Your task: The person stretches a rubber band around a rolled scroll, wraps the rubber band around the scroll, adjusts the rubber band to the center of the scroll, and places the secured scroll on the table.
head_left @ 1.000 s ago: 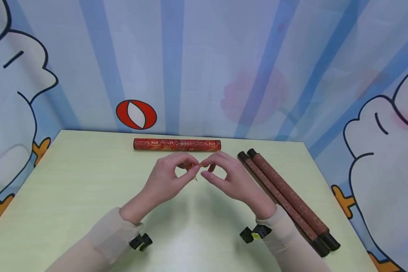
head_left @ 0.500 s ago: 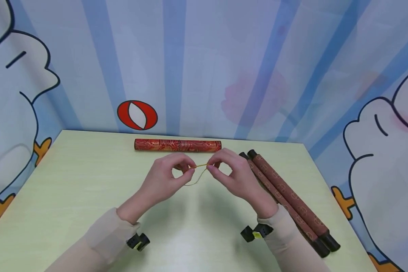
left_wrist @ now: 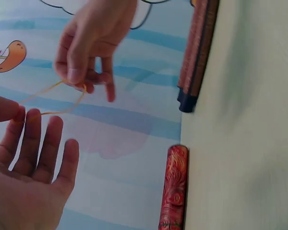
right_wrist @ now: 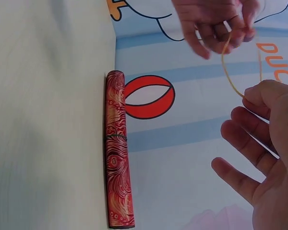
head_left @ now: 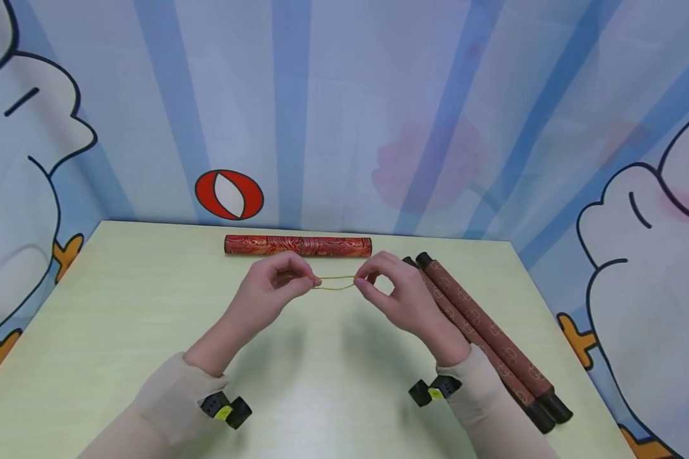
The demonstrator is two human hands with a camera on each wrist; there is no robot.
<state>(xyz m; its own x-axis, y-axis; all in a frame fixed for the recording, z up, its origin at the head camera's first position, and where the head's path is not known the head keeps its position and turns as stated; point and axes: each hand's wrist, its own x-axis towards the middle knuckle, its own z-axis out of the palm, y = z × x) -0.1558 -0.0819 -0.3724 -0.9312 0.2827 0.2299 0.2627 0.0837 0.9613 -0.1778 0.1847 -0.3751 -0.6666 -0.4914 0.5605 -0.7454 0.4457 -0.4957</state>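
Observation:
A thin yellow rubber band (head_left: 336,289) is held out as a narrow loop between both hands, above the table. My left hand (head_left: 264,290) pinches one end between thumb and index finger; the other fingers spread loosely in the left wrist view. At the opposite end, my right hand (head_left: 404,299) pinches the band with thumb and forefinger. Seen from the right wrist, one strand of the rubber band (right_wrist: 224,67) bows in a curve between the hands. Behind the hands lies a red swirl-patterned roll (head_left: 298,245).
Two brown patterned scrolls (head_left: 488,325) with black ends lie side by side at the right, beside and partly behind the right forearm. The pale table (head_left: 120,306) ends at a striped cartoon backdrop (head_left: 333,115) at the back.
The hands have moved apart, the left one going left, and the rubber band between them has gone from bunched at the fingertips to a drawn-out loop. Roll and scrolls have stayed put.

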